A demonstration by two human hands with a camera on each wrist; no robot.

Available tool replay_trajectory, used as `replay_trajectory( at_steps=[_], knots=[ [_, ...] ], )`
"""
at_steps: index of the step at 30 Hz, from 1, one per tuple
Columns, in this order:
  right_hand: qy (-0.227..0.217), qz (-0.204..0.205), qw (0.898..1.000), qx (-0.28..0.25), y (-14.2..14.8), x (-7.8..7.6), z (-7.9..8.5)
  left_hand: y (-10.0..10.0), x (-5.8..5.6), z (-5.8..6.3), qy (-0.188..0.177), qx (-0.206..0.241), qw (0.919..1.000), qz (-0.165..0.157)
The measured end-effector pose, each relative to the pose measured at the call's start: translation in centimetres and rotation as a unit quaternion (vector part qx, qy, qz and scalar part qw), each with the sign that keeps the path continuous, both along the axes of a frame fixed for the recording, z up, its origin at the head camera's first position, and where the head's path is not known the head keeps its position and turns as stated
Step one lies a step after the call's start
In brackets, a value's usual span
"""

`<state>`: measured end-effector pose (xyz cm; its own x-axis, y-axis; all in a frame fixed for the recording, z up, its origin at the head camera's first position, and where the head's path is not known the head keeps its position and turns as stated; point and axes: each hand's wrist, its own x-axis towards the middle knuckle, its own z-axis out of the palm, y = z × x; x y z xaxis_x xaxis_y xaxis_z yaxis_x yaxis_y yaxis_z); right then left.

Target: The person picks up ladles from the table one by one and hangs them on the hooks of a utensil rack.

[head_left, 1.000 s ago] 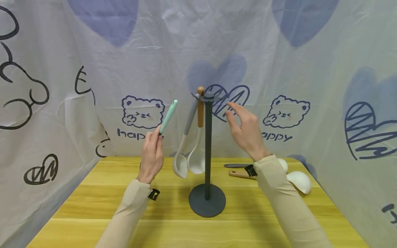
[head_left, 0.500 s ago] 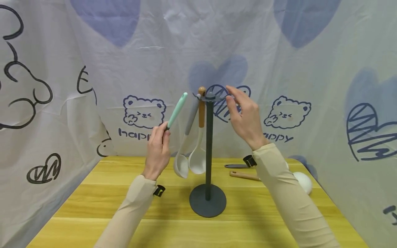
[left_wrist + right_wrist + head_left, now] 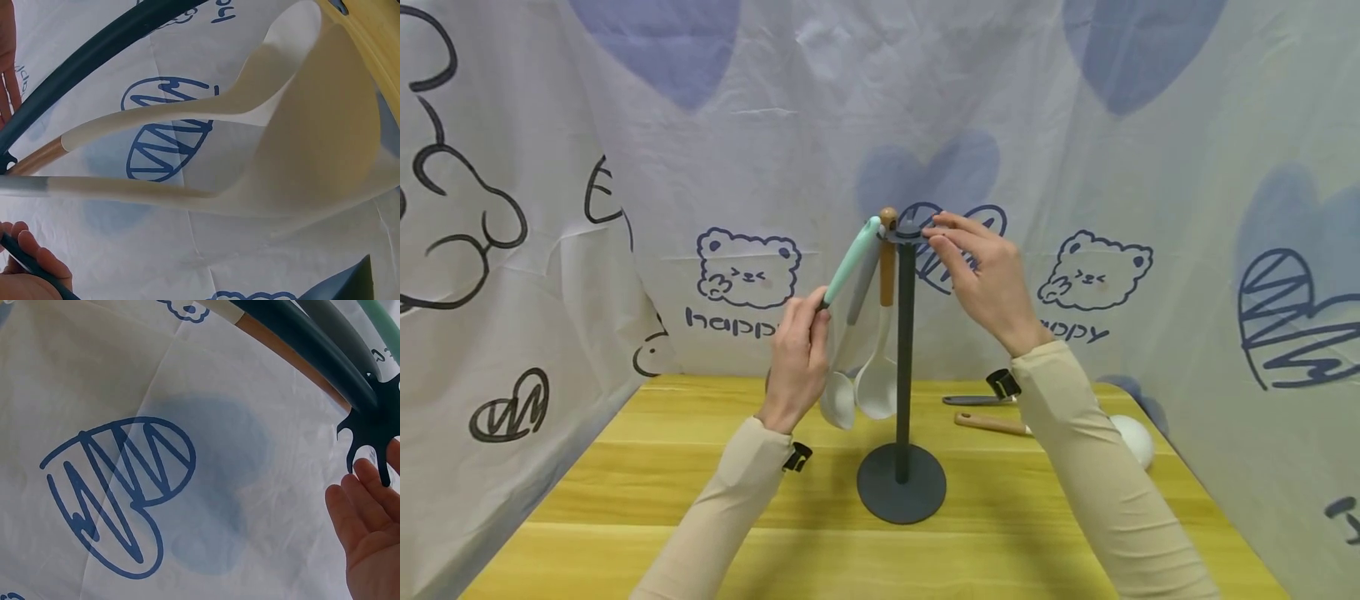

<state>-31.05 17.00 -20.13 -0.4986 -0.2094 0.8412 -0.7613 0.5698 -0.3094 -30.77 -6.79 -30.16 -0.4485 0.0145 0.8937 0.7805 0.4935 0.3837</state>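
My left hand [image 3: 797, 358] grips a kitchen utensil with a mint-green handle [image 3: 853, 258] around its dark lower shaft. The handle slants up, its tip beside the top of the dark utensil stand [image 3: 904, 358]. Its head is mostly hidden behind the hand; a dark piece [image 3: 344, 281] shows in the left wrist view. My right hand [image 3: 988, 279] pinches a hook at the right of the stand's hook ring [image 3: 375, 422] between thumb and fingers. From the ring's left side hang a grey-handled white ladle [image 3: 838, 402] and a wooden-handled white ladle [image 3: 876, 387].
On the wooden table [image 3: 700, 483], right of the stand, lie a grey handle [image 3: 973, 401] and a wooden handle [image 3: 991, 423]. A white ladle bowl [image 3: 1133, 440] shows past my right sleeve. A printed cloth [image 3: 820, 125] hangs behind the table.
My left hand has moved right and up, bringing the mint-green handle's tip to the hook ring. My right hand has moved left from beside the stand onto the ring's right hook.
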Motion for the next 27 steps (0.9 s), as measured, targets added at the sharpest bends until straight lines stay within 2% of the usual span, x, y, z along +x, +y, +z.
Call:
replay_trajectory(
  at_steps=[17, 27],
  knots=[
    [0.046, -0.020, 0.999, -0.016, -0.6, 0.0, 0.1, -0.2, -0.2, -0.8, 0.014, -0.007, 0.9998, -0.014],
    [0.063, -0.028, 0.998, -0.009, -0.8, 0.0, 0.1, -0.2, 0.0, -1.4, 0.030, -0.052, 0.9976, -0.036]
  ],
)
